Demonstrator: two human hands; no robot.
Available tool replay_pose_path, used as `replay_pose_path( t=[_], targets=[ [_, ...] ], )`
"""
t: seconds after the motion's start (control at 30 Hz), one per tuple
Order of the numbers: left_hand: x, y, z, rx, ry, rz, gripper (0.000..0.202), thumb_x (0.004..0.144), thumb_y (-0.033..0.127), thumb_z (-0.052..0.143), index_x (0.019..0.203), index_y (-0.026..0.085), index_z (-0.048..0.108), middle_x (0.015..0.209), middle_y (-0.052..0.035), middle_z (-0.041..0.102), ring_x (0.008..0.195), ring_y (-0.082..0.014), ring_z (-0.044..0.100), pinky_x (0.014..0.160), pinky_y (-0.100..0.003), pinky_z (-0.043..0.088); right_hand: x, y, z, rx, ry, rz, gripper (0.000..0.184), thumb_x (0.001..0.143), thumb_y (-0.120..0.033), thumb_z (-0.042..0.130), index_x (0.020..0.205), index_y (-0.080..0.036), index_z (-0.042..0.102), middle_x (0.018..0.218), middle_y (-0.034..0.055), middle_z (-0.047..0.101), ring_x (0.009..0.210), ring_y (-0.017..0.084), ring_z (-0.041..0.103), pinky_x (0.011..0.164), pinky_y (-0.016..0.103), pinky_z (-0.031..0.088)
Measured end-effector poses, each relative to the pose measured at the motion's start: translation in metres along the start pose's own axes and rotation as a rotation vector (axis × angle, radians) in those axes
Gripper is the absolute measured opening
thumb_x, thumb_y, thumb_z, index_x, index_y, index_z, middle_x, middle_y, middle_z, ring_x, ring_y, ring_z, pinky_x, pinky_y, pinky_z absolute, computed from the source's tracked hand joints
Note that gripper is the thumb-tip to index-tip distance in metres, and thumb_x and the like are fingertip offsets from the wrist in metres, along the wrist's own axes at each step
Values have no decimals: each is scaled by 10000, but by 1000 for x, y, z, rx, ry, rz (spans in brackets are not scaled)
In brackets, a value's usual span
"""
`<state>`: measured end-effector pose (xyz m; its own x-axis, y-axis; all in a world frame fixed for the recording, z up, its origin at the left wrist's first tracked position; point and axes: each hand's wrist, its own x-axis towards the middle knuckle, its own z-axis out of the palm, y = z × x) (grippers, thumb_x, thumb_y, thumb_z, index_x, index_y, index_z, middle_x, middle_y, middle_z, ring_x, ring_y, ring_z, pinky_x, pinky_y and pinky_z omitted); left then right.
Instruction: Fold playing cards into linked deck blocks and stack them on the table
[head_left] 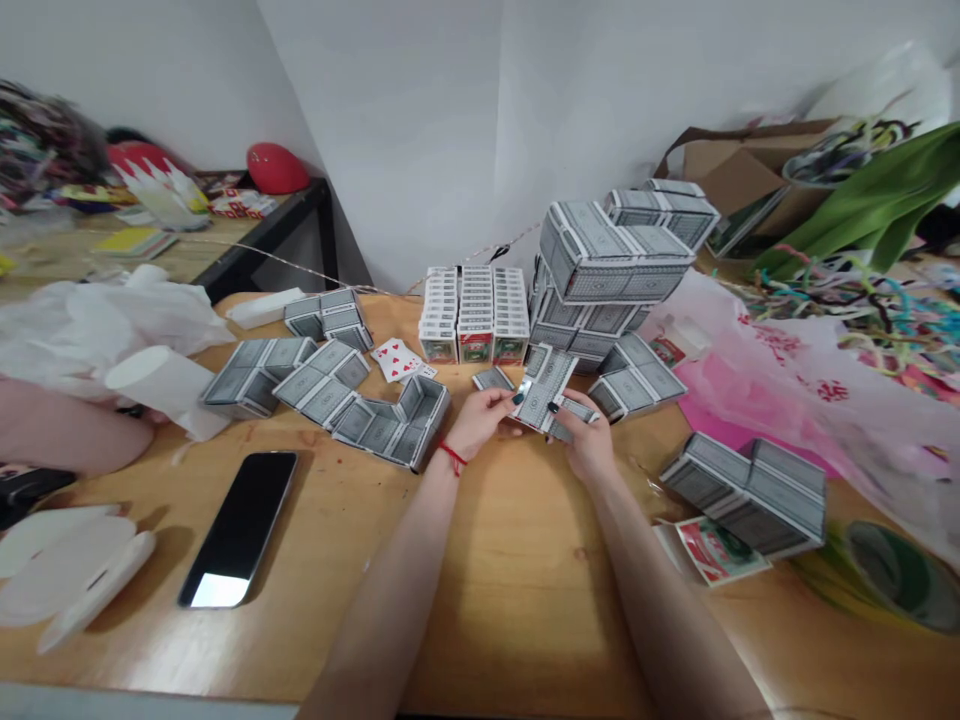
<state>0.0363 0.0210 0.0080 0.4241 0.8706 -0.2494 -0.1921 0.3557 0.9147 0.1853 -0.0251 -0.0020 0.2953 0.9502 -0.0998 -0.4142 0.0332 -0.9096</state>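
Note:
Between my two hands, just above the table's middle, is a small piece of grey-backed playing cards (541,392) set crosswise. My left hand (484,420) pinches its left edge; a red string bracelet is on that wrist. On the right side, my right hand (586,440) grips the same piece with thumb and fingers. A small grey card piece (493,379) lies just beyond my left fingers. Behind stand three rows of boxed card decks (475,318). A tall stack of grey card blocks (616,262) rises to their right.
Folded card blocks (390,425) sit at left, near loose heart cards (401,360). A black phone (240,530) and a white case (75,575) lie at front left. More card blocks (746,490), an opened card box (716,550) and a tape roll (892,575) are at right.

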Motion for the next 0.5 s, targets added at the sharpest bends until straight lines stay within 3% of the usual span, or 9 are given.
replay_pose_path(
  t=[0.1,0.3,0.5],
  targets=[
    [-1,2,-4,-13,-44,-34,224,622,259,674,762,100,600,713,-33,620,655,-121,580,574,-235,478,0,0,-1,3,9,-10,331,572,-250,710,869,-193,578,693,-19,590,486,108,530,341,220,438],
    [5,-7,1,96,78,-7,159,651,233,645,618,110,551,604,0,585,539,-92,544,549,-236,461,0,2,-3,-23,-10,-4,321,581,-263,708,867,-185,587,671,-16,594,477,106,525,343,217,435],
    [2,-4,0,60,44,-12,194,638,278,660,700,105,598,663,-15,618,551,-89,545,528,-219,459,3,-2,-6,21,-26,52,330,568,-248,711,865,-182,582,672,-22,593,479,101,529,341,200,415]
  ],
)
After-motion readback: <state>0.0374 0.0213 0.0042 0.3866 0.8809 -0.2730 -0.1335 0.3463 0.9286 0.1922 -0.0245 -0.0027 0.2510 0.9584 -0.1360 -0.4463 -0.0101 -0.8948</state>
